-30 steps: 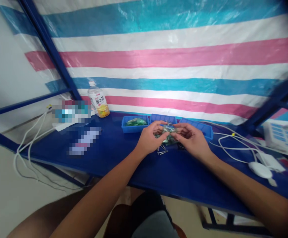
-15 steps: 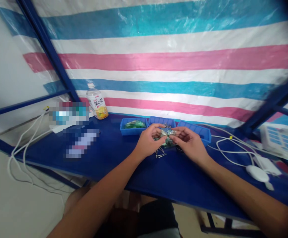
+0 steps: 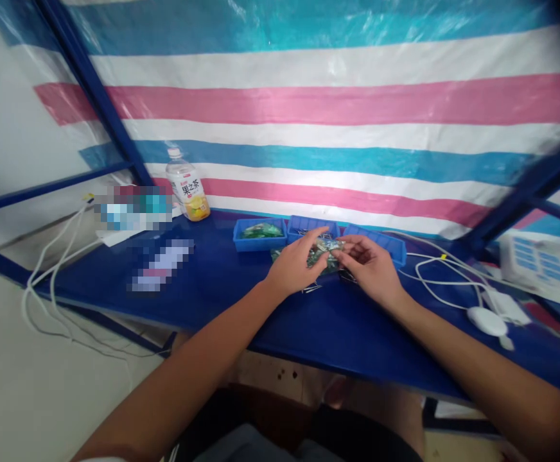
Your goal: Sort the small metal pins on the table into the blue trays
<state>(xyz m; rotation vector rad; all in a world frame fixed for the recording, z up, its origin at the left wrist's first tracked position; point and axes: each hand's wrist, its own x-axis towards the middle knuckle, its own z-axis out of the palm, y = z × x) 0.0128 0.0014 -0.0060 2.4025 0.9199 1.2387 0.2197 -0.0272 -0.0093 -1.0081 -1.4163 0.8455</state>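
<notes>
In the head view, my right hand pinches a small clear plastic bag between thumb and fingertips. My left hand is at the bag's other side, thumb against it and index finger stretched out above; its other fingers are partly hidden. The bag's contents are too small to make out. Under and beside the hands lie more shiny green-tinted plastic bags, partly covered. Thin metal pieces like screws or nails lie on the blue table just below my left hand.
Behind the hands stand three blue bins: the left bin holds green plastic packets, the middle bin metal pieces, and the right bin is partly hidden. A drink bottle stands back left. White cables lie at right.
My left index finger has lifted and straightened away from the bag. The view has tilted slightly downward. Both hands stay close together over the same spot.
</notes>
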